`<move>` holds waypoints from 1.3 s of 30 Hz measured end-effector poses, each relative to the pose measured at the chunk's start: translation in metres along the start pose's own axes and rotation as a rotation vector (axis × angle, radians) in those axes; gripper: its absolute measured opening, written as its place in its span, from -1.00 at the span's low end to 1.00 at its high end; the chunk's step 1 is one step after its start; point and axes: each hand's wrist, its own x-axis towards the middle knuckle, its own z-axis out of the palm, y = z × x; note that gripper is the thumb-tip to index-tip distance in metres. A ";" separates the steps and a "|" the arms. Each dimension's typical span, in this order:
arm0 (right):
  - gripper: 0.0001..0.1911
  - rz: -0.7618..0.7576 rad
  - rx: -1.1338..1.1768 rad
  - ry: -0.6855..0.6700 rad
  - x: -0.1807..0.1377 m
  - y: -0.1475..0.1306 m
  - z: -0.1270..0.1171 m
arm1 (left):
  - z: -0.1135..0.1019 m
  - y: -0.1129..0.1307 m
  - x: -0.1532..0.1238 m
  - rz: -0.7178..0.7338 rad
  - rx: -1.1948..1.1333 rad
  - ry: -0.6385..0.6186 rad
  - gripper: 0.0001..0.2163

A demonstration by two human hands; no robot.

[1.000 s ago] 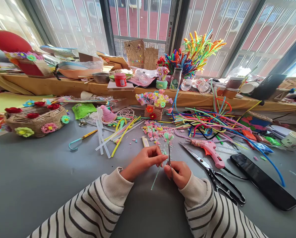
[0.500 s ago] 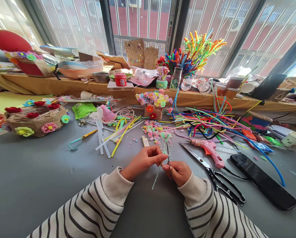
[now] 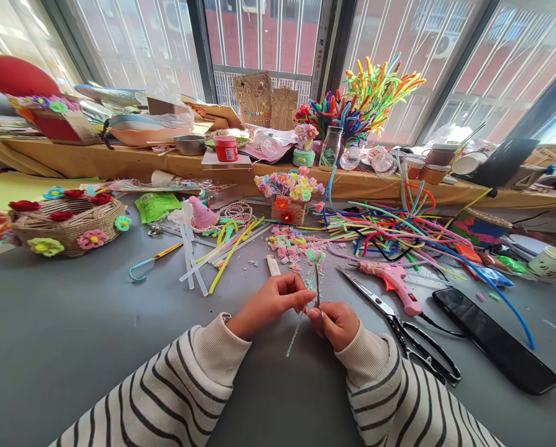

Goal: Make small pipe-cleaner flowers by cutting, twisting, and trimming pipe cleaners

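Observation:
A light green pipe cleaner (image 3: 294, 335) is pinched between the thumb and fingers of my left hand (image 3: 278, 301). Its thin stem slants down toward me, and fluffy pale green tufts (image 3: 315, 255) show at the upper end. My right hand (image 3: 336, 323) is closed around small scissors (image 3: 317, 282), whose narrow dark blades point up against the pipe cleaner, just below the tufts. Fingers hide the scissors' handles. Both hands nearly touch above the grey table (image 3: 166, 366). Pink and pastel fluffy clippings (image 3: 291, 242) lie just beyond them.
Large black-handled scissors (image 3: 399, 329), a pink glue gun (image 3: 394, 282) and a phone (image 3: 494, 341) lie to the right. Behind them spreads a heap of coloured pipe cleaners (image 3: 380, 230). Clear glue sticks (image 3: 187, 254) and a flowered basket (image 3: 68, 226) are on the left.
The small scissors and the pipe cleaner's tufted end have shifted slightly to the right. My right hand has moved a little the same way; my left hand stays nearly still.

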 end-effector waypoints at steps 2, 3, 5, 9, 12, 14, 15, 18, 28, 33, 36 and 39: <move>-0.45 0.004 -0.007 0.007 0.000 0.000 0.000 | 0.000 0.000 0.000 -0.001 -0.002 0.002 -0.80; -0.45 0.008 -0.008 0.003 0.000 -0.001 0.000 | 0.000 0.000 0.000 -0.001 -0.003 0.005 -0.80; -0.45 0.013 0.000 -0.013 0.000 0.000 0.000 | 0.000 0.000 -0.001 0.006 -0.001 0.010 -0.80; -0.45 0.000 0.020 -0.034 0.000 0.000 0.000 | 0.000 0.001 0.000 0.010 0.000 0.009 -0.81; -0.44 0.003 0.013 -0.009 0.000 -0.001 0.000 | 0.000 0.000 0.001 0.006 -0.001 0.002 -0.81; -0.44 0.015 0.007 0.002 0.000 -0.002 0.000 | -0.001 0.000 0.001 0.010 -0.001 0.004 -0.81; -0.44 0.020 0.006 0.002 0.000 -0.002 0.000 | -0.001 0.000 0.001 0.011 -0.001 0.006 -0.81; -0.45 0.012 0.014 -0.013 -0.001 -0.002 0.000 | -0.001 0.000 0.001 0.011 -0.003 0.008 -0.82; -0.44 0.013 0.001 -0.006 -0.001 0.000 0.000 | -0.001 0.000 0.001 0.033 0.002 0.001 -0.83; -0.44 0.006 -0.003 0.002 -0.001 0.001 0.000 | -0.001 0.001 0.000 0.032 0.002 0.008 -0.83; -0.43 0.008 -0.011 0.026 -0.001 0.000 -0.001 | -0.001 0.001 0.000 0.035 -0.002 0.009 -0.83; -0.43 0.007 -0.003 0.032 -0.001 -0.001 -0.001 | 0.000 0.002 0.000 0.042 -0.002 0.011 -0.83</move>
